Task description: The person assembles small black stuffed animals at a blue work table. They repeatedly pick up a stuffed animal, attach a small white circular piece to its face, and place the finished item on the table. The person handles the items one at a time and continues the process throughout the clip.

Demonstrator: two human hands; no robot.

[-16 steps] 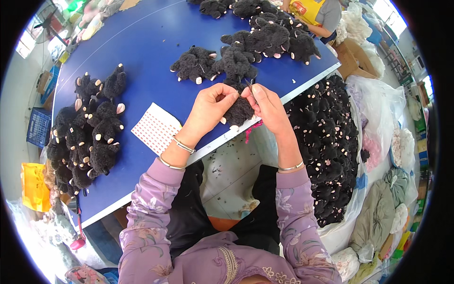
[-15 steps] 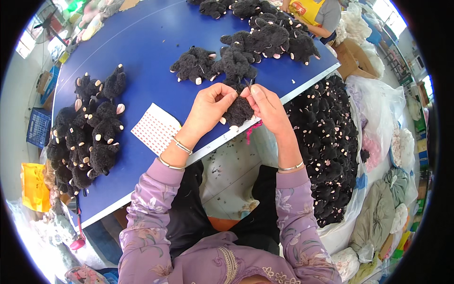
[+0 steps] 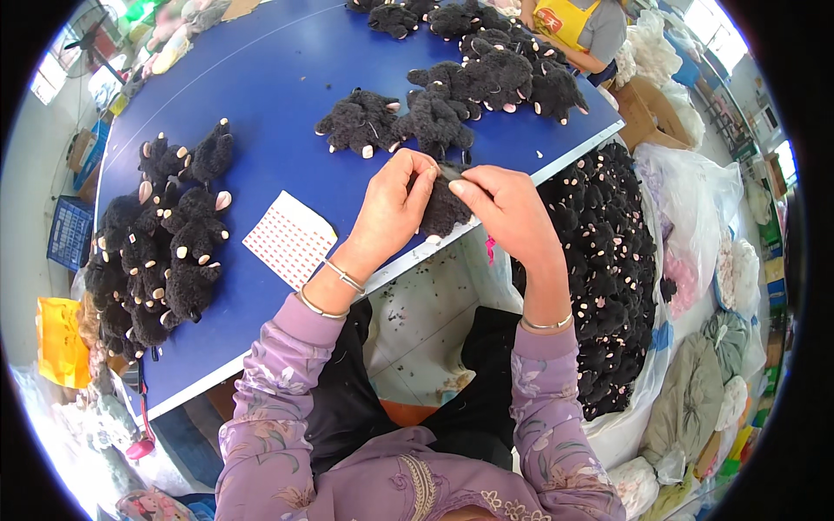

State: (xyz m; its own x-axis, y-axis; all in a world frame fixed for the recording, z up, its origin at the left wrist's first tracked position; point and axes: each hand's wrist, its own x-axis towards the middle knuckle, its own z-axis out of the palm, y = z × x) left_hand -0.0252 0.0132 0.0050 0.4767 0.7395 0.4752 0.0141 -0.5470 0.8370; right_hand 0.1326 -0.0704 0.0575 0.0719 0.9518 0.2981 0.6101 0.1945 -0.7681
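A black fluffy plush toy (image 3: 441,211) with pale feet lies at the table's front edge, under both hands. My left hand (image 3: 390,204) is closed in a pinch at the toy's upper part; what lies between its fingertips is too small to make out. My right hand (image 3: 508,208) is closed around small dark-bladed scissors (image 3: 449,174), their blades against the toy beside my left fingertips. Bright pink material (image 3: 490,250) hangs below the right hand. Just beyond, more black plush toys (image 3: 434,122) lie in a loose group.
The blue table (image 3: 261,104) carries a pile of black plush toys (image 3: 165,234) at left and a sheet of small red-marked labels (image 3: 289,237). A big bag of black toys (image 3: 599,286) stands at right. Across the table is a person in a yellow apron (image 3: 560,19), near a cardboard box (image 3: 650,108).
My right hand has turned and shifted slightly right, and its scissors now lie lower against the toy. My left hand keeps its pinch. The toy has moved slightly right.
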